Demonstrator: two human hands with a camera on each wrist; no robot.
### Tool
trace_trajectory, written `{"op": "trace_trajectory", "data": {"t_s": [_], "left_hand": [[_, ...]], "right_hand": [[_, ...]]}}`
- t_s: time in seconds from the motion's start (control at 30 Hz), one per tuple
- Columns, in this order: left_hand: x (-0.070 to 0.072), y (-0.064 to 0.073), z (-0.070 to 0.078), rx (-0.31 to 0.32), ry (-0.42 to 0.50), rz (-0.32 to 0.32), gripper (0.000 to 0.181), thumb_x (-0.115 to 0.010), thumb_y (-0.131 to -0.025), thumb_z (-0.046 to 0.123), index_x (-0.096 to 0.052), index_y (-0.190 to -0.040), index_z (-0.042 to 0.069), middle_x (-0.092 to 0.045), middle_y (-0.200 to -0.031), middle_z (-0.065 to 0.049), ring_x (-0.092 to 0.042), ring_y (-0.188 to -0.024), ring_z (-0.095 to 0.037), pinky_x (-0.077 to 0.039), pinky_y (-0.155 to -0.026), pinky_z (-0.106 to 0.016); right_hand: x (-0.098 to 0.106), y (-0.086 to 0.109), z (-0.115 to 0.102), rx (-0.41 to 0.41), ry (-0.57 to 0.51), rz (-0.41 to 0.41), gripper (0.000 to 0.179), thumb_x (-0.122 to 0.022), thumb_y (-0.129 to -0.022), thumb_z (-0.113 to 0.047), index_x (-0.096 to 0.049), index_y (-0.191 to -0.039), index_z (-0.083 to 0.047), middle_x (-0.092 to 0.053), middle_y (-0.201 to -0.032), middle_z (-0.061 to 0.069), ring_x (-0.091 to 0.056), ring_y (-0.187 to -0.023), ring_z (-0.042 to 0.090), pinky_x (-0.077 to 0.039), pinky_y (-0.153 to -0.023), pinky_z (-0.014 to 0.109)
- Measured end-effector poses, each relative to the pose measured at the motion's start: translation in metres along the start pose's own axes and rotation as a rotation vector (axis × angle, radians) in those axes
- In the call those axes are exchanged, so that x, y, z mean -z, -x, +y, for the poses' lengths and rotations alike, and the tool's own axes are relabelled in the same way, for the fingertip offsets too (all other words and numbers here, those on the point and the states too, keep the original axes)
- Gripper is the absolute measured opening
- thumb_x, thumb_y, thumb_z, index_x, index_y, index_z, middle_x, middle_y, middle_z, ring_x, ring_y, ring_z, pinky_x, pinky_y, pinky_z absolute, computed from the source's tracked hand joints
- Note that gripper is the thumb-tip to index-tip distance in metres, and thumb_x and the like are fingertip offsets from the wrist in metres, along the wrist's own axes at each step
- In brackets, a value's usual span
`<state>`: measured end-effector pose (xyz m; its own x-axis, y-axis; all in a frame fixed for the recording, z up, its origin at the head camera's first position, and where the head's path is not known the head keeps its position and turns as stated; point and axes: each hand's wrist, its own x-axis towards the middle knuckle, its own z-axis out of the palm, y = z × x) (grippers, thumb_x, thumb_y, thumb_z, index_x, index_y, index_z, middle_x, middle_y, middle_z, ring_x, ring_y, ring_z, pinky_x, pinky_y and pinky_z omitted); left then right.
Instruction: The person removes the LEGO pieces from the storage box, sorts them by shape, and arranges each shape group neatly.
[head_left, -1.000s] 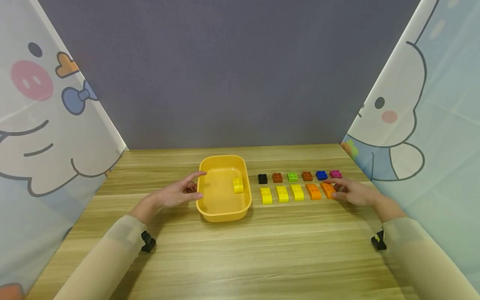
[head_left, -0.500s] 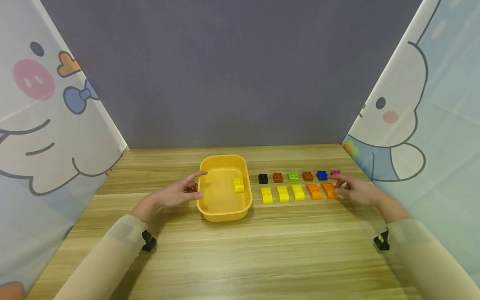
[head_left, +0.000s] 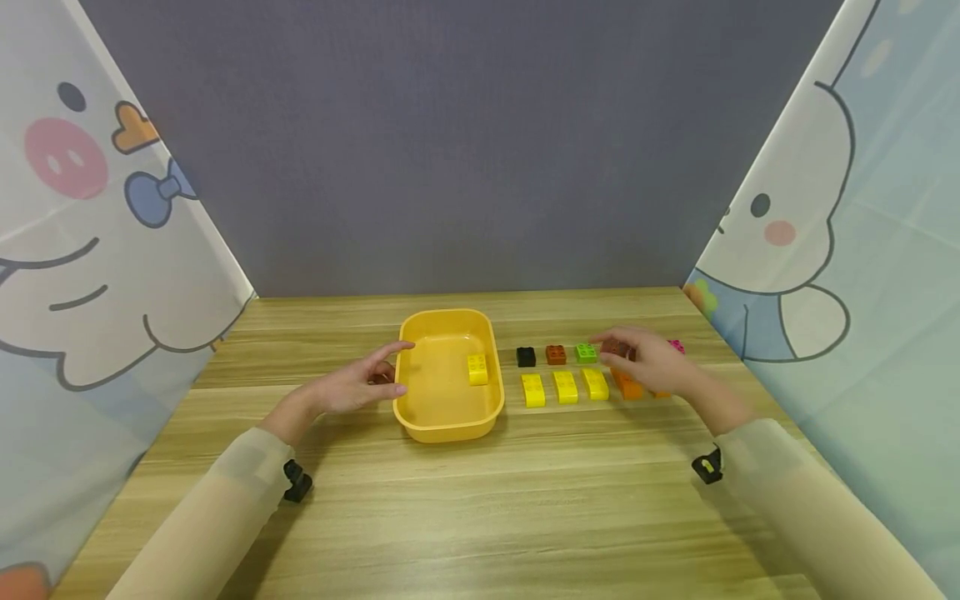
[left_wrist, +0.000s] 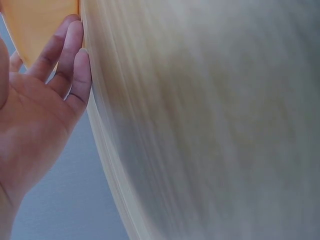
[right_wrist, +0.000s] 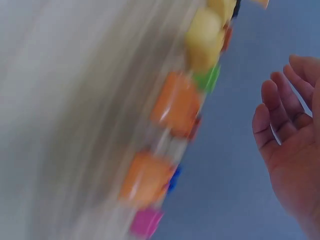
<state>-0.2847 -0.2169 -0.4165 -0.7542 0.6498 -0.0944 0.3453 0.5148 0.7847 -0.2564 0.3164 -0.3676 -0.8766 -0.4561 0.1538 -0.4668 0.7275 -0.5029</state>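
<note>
My left hand point(head_left: 348, 387) rests at the left side of a yellow plastic tray point(head_left: 450, 434), index fingertip and thumb tip at the rim. In the left wrist view its fingers lie loosely bent beside the tray wall. One yellow brick point(head_left: 477, 369) sits inside the tray near its right wall. Over the right end of two rows of toy bricks hovers my right hand point(head_left: 651, 362), fingers relaxed and holding nothing. It hides the blue brick point(right_wrist: 173, 179) in the head view and partly covers two orange bricks point(right_wrist: 176, 104). A green brick point(head_left: 586, 353) is just left of its fingertips.
In the back row are also a black brick point(head_left: 526, 357), a brown brick point(head_left: 556, 355) and a pink brick point(head_left: 677, 345). Three yellow curved bricks point(head_left: 566, 387) stand in the front row. A grey panel point(head_left: 465, 150) rises behind the wooden table point(head_left: 480, 517).
My right hand has moved left and up from beside the rightmost orange brick, now passing over the rows. The bricks keep their places. My left hand and the tray have not moved.
</note>
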Motion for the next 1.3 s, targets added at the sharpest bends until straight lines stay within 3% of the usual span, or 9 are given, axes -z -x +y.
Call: {"op": "trace_trajectory", "data": {"t_s": [0.33,0.47,0.67,0.8,0.93,1.1,1.3], "left_hand": [[0.0,-0.001,0.0,-0.002,-0.005,0.0,0.082,-0.069,-0.111,0.03,-0.019,-0.174,0.016,-0.071,-0.12,-0.014,-0.062,-0.104,-0.024,-0.052,-0.091,-0.036],[0.0,0.0,0.0,0.015,-0.004,0.005,0.082,-0.07,-0.11,0.032,-0.02,-0.175,0.019,-0.071,-0.122,-0.013,-0.063,-0.108,-0.025,-0.052,-0.096,-0.039],[-0.001,0.001,0.002,0.018,-0.001,0.002,0.083,-0.069,-0.111,0.033,-0.019,-0.175,0.018,-0.071,-0.12,-0.012,-0.063,-0.108,-0.025,-0.052,-0.097,-0.039],[-0.001,0.001,0.001,0.01,0.008,-0.001,0.083,-0.069,-0.111,0.032,-0.019,-0.175,0.016,-0.071,-0.119,-0.013,-0.062,-0.106,-0.024,-0.052,-0.094,-0.036],[-0.002,0.001,0.0,0.012,0.017,-0.003,0.083,-0.069,-0.111,0.031,-0.018,-0.175,0.016,-0.071,-0.118,-0.013,-0.06,-0.103,-0.025,-0.051,-0.09,-0.036],[-0.002,0.001,0.0,0.024,0.018,-0.001,0.082,-0.069,-0.111,0.031,-0.019,-0.175,0.019,-0.072,-0.117,-0.012,-0.059,-0.102,-0.026,-0.051,-0.089,-0.036],[-0.002,0.001,0.001,0.024,0.017,0.003,0.082,-0.069,-0.111,0.031,-0.02,-0.174,0.018,-0.072,-0.117,-0.012,-0.059,-0.102,-0.026,-0.05,-0.09,-0.035]], "right_hand": [[-0.038,-0.062,-0.062,0.117,-0.011,-0.054,0.033,-0.064,-0.113,-0.027,-0.069,-0.145,-0.018,-0.068,-0.127,0.005,-0.063,-0.104,0.018,-0.056,-0.084,0.037],[-0.051,-0.086,-0.077,0.16,-0.021,-0.054,0.036,-0.066,-0.112,-0.026,-0.068,-0.146,-0.014,-0.068,-0.137,0.008,-0.063,-0.115,0.025,-0.056,-0.092,0.044],[-0.07,-0.114,-0.091,0.236,-0.002,-0.136,0.038,-0.071,-0.109,-0.024,-0.069,-0.144,-0.01,-0.069,-0.141,0.011,-0.063,-0.129,0.031,-0.05,-0.113,0.053],[-0.08,-0.125,-0.097,0.226,0.022,-0.197,0.037,-0.074,-0.106,-0.022,-0.072,-0.142,-0.012,-0.071,-0.14,0.008,-0.058,-0.135,0.031,-0.036,-0.127,0.056],[-0.086,-0.13,-0.102,0.164,0.086,-0.271,0.035,-0.076,-0.104,-0.025,-0.076,-0.138,-0.018,-0.075,-0.132,-0.002,-0.05,-0.142,0.028,-0.019,-0.131,0.06],[-0.094,-0.136,-0.107,0.15,0.168,-0.329,0.028,-0.078,-0.102,-0.029,-0.081,-0.13,-0.025,-0.079,-0.12,-0.013,-0.049,-0.144,0.023,-0.015,-0.127,0.06],[-0.1,-0.14,-0.115,0.194,0.154,-0.353,0.031,-0.076,-0.101,-0.023,-0.08,-0.132,-0.02,-0.081,-0.121,-0.01,-0.062,-0.132,0.02,-0.012,-0.129,0.062]]}}
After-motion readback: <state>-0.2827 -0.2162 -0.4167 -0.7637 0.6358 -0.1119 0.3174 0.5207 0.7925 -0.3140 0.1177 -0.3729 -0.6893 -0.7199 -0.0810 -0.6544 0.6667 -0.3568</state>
